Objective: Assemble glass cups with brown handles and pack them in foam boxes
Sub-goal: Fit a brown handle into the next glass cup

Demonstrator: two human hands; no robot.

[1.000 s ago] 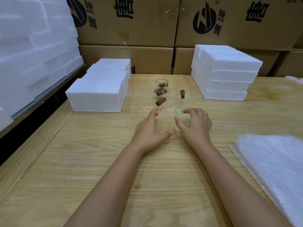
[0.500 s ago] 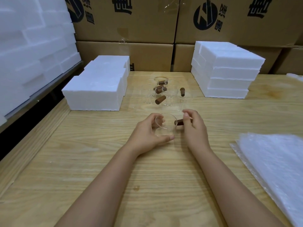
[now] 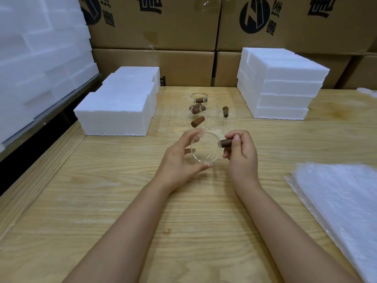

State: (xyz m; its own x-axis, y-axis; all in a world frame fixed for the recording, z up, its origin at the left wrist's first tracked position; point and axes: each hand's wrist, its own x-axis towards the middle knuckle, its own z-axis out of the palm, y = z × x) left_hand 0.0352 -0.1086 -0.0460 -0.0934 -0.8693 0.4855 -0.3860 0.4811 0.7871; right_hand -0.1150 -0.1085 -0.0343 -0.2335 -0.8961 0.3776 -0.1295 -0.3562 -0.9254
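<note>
The person holds one glass cup (image 3: pixel 205 149) just above the wooden table (image 3: pixel 102 201), with its mouth tipped up toward the person so that the side wall is exposed. The left hand (image 3: pixel 179 158) grasps the cup at its nine o'clock side, fingers curled over the far rim and thumb under the near edge. This grip braces the glass against a sideways push. The right hand (image 3: pixel 241 156) pinches a brown handle (image 3: pixel 226 142) between thumb and fingers and presents it end-on at the cup's three o'clock side, where its inner end meets the wall. From this arrangement the step in hand appears to be seating the handle. Whether it is fully seated cannot be told. At twelve o'clock from the held cup, near but apart, stands a cluster of clear cups (image 3: pixel 184 111) with further handles (image 3: pixel 197 121). This is probably the working stock, kept within reach. A row of foam boxes (image 3: pixel 120 111) lies at ten o'clock and a stack of foam pieces (image 3: pixel 281 86) at one o'clock, so either hand can reach packing material. Bubble-wrap sheets (image 3: pixel 342 201) lie at four o'clock, well apart. Cardboard cartons (image 3: pixel 163 27) line the far wall. No foam box is open, so packing is judged not yet begun for this cup.
</note>
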